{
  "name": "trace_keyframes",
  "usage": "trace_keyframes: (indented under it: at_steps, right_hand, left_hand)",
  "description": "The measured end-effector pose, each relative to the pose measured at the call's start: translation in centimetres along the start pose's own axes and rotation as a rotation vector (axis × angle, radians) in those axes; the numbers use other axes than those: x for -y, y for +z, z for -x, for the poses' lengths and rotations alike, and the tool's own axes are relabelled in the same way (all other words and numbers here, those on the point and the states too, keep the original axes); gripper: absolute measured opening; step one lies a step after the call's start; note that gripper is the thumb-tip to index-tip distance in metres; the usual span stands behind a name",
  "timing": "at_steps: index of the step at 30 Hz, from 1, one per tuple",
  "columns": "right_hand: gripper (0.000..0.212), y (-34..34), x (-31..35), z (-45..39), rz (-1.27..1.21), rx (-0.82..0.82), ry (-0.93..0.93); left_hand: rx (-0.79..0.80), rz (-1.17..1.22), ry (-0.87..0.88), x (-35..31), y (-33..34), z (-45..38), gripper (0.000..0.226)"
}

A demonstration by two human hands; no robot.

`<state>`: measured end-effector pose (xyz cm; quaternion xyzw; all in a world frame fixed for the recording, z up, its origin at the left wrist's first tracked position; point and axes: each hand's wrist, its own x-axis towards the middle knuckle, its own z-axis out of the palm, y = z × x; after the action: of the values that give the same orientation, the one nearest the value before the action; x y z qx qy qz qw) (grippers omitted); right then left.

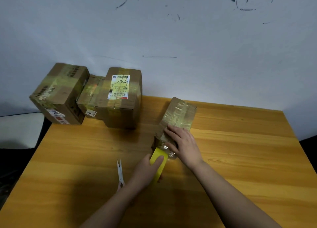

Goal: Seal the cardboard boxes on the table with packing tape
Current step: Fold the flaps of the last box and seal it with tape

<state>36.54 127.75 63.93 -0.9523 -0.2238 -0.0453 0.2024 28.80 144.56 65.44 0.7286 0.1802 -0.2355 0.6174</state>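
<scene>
A small cardboard box [180, 114] wrapped in shiny clear tape lies near the middle of the wooden table [240, 142]. My right hand [183, 145] lies flat on its near end, fingers straight, pressing the tape down. My left hand [147, 171] grips a yellow roll of packing tape [158, 164] just in front of the box. A strip of clear tape [167, 150] runs from the roll up onto the box under my right hand.
White scissors [120, 173] lie on the table left of my left hand. Three taped cardboard boxes [96, 97] stand grouped at the table's far left corner against the wall. A white cushion [18, 130] sits beyond the table's left edge.
</scene>
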Motion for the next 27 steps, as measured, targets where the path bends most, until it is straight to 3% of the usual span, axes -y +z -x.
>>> trace_keyframes:
  at_steps: [5, 11, 16, 22, 27]
  right_hand:
    - [0.052, 0.3, -0.1, 0.1, -0.013, 0.004, -0.002]
    - [0.060, 0.9, -0.2, 0.0, 0.004, 0.004, 0.032]
    - [0.055, 0.8, -1.3, -0.4, -0.014, -0.012, -0.049]
    - [0.054, -0.1, -2.5, -0.5, 0.014, 0.097, -0.168]
    - [0.055, -0.1, -1.9, -0.2, 0.046, 0.065, -0.172]
  left_hand:
    - [0.037, 0.064, -0.230, 0.8, 0.7, -0.7, 0.039]
    - [-0.032, 0.183, -0.192, 1.1, 1.8, -1.3, 0.027]
    - [0.036, 0.215, -0.150, 0.9, 2.5, -0.6, 0.019]
    - [0.072, 0.294, -0.147, 1.1, 3.2, 0.4, 0.032]
    - [0.084, 0.255, -0.180, 1.4, 3.2, 0.4, 0.050]
